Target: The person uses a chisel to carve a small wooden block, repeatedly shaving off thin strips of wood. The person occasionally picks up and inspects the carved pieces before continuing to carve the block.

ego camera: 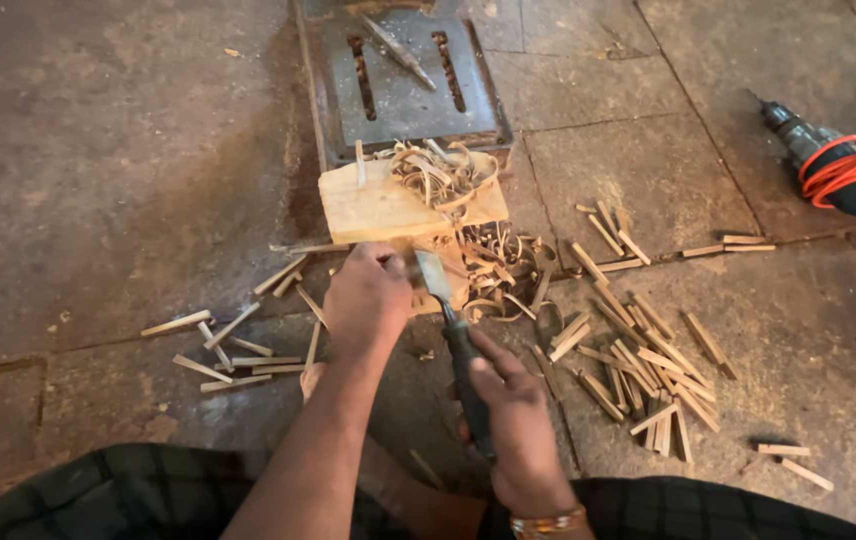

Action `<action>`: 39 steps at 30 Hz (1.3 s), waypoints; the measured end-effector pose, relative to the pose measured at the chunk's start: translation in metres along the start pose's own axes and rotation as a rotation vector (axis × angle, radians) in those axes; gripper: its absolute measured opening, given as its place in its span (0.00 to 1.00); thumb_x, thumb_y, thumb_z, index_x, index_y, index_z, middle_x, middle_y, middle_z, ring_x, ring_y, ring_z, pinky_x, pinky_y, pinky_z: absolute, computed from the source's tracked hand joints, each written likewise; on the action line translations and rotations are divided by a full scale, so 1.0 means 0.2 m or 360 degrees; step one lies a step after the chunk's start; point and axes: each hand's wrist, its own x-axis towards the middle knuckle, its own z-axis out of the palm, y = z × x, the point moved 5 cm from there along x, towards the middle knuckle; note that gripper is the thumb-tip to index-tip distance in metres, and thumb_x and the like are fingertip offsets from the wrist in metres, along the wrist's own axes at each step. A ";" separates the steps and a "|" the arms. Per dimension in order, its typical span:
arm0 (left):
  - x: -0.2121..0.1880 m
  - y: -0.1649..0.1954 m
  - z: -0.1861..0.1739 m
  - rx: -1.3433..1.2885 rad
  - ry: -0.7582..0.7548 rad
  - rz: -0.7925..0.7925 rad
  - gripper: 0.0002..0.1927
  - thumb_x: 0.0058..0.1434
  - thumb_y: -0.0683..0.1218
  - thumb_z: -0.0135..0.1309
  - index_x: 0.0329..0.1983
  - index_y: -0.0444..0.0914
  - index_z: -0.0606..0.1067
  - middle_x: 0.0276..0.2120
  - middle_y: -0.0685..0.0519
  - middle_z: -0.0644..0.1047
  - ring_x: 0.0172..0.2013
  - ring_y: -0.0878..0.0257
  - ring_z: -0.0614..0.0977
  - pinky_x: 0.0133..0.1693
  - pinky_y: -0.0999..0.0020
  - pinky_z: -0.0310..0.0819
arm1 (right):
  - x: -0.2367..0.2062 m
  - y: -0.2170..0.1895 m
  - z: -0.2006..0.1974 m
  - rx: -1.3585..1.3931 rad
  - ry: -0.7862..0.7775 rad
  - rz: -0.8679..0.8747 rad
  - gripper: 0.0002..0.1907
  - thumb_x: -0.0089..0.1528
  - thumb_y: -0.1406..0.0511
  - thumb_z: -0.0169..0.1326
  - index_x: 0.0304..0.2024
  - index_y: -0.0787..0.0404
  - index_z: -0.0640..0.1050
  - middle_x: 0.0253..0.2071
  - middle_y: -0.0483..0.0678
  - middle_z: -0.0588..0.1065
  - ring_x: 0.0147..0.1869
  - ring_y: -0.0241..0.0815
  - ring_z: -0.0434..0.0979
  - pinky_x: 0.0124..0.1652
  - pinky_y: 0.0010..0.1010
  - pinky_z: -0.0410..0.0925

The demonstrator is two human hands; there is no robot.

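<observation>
Right hand (pixel 518 420) grips black-handled flat steel chisel (pixel 448 310); left hand (pixel 368 295) apparently pins small stick on pale wooden block (pixel 388 205) edge; slip risks fingers.

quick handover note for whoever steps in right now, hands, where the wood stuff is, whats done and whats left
Left hand: pressed down on a small wood piece at the front edge of the wooden block.
Right hand: gripping the dark handle of the chisel, blade tip at the block beside the left fingers.
Done: curled shavings cover the block and the floor by it; a large pile of cut sticks lies to the right.
Left: a smaller pile of sticks lies to the left; whether those are trimmed cannot be told.
</observation>
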 end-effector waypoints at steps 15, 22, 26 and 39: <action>-0.03 0.16 0.15 0.0400 -0.0291 0.0737 0.12 0.64 0.48 0.51 0.47 0.52 0.82 0.45 0.46 0.77 0.42 0.48 0.82 0.44 0.53 0.77 | 0.00 -0.13 -0.11 0.0522 0.0068 0.0044 0.26 0.65 0.61 0.45 0.67 0.55 0.70 0.31 0.49 0.77 0.18 0.36 0.68 0.18 0.27 0.61; 0.01 0.07 0.08 0.0302 -0.0222 0.0777 0.07 0.62 0.47 0.56 0.40 0.47 0.83 0.40 0.47 0.81 0.45 0.47 0.81 0.48 0.53 0.75 | 0.02 -0.09 -0.10 0.0495 0.0058 0.0015 0.26 0.66 0.62 0.46 0.67 0.57 0.71 0.31 0.47 0.76 0.18 0.36 0.68 0.18 0.27 0.63; 0.03 0.06 0.03 0.0270 -0.0246 0.0711 0.06 0.59 0.47 0.59 0.38 0.47 0.84 0.39 0.47 0.81 0.45 0.47 0.80 0.48 0.52 0.73 | 0.02 -0.08 -0.11 0.0485 0.0109 0.0049 0.25 0.65 0.64 0.47 0.67 0.56 0.71 0.31 0.49 0.77 0.19 0.35 0.68 0.19 0.27 0.63; 0.06 0.00 -0.03 0.0069 -0.0120 0.0054 0.16 0.60 0.56 0.61 0.47 0.44 0.79 0.42 0.49 0.83 0.45 0.51 0.84 0.48 0.56 0.76 | -0.02 -0.12 -0.08 0.0229 0.0174 0.0018 0.24 0.64 0.65 0.50 0.64 0.58 0.73 0.27 0.45 0.76 0.21 0.32 0.70 0.20 0.27 0.63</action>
